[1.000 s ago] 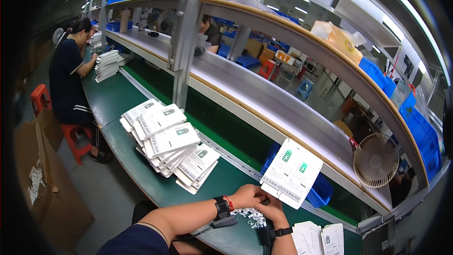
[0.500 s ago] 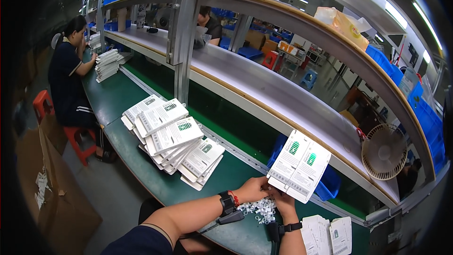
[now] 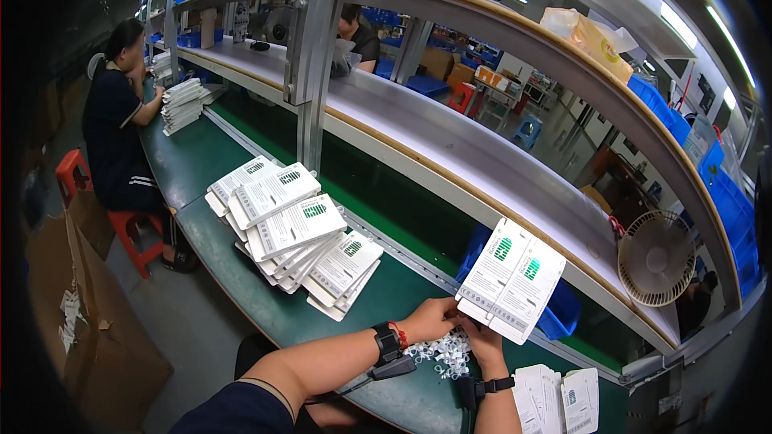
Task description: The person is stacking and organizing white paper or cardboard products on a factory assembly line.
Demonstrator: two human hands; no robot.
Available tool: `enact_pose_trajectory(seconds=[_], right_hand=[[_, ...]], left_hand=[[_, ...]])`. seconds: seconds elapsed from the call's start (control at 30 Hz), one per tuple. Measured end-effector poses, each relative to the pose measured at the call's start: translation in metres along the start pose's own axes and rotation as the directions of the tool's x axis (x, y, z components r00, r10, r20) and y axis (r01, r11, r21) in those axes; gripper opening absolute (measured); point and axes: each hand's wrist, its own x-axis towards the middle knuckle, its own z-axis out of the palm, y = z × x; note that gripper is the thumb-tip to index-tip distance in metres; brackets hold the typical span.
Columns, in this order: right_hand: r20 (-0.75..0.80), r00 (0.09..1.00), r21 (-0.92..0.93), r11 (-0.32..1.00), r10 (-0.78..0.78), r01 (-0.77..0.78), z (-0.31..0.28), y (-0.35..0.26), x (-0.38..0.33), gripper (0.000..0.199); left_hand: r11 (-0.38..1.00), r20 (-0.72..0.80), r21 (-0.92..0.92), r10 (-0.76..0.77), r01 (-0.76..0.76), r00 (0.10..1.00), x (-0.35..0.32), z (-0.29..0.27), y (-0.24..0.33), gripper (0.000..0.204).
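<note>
Two flat white cartons with green print are held up side by side over the right part of the bench, tilted, with their faces toward me. My right hand grips their lower edge, its fingers partly hidden behind them. At the lower left corner of the cartons, my left hand has its fingers closed in a pinch; what they hold is hidden. Just below both hands lies a heap of small white plastic pieces with loops. A messy stack of the same white cartons sits left of my hands.
More white cartons lie at the lower right. A long shelf runs behind the green bench, and a blue bin stands behind the held cartons. A fan is at right. One person sits far left, beside an open cardboard box.
The view has shifted very slightly. My hands stay at the cartons' lower edge, with only slight finger movement; the person at far left has changed posture a little.
</note>
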Motion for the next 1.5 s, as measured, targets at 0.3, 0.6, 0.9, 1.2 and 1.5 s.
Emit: enact_pose_trajectory(seconds=[0.3, 0.6, 0.9, 1.2, 1.5], right_hand=[[-0.021, 0.998, -0.026, 0.998, 0.051, -0.052, 0.000, -0.001, 0.000, 0.037], [-0.017, 0.997, 0.050, 0.996, 0.077, -0.077, 0.000, -0.009, -0.001, 0.039], [-0.027, 1.000, -0.008, 1.000, 0.012, -0.012, -0.001, 0.002, 0.002, 0.040], [0.007, 1.000, -0.029, 0.999, 0.020, -0.020, -0.001, -0.006, -0.003, 0.035], [-0.013, 0.999, 0.012, 0.999, 0.038, -0.038, -0.005, 0.005, -0.001, 0.041]], left_hand=[[0.998, -0.018, -0.057, -0.013, 0.012, 1.000, 0.002, 0.004, -0.010, 0.024], [0.999, -0.006, -0.026, -0.019, 0.019, 1.000, 0.001, 0.003, -0.006, 0.026], [0.999, -0.010, 0.012, -0.040, 0.040, 0.999, 0.001, -0.001, 0.000, 0.025], [0.999, -0.025, -0.024, 0.034, -0.035, 0.999, -0.001, 0.007, -0.012, 0.029], [0.999, 0.024, -0.017, -0.028, 0.029, 0.999, 0.001, 0.002, -0.001, 0.028]])
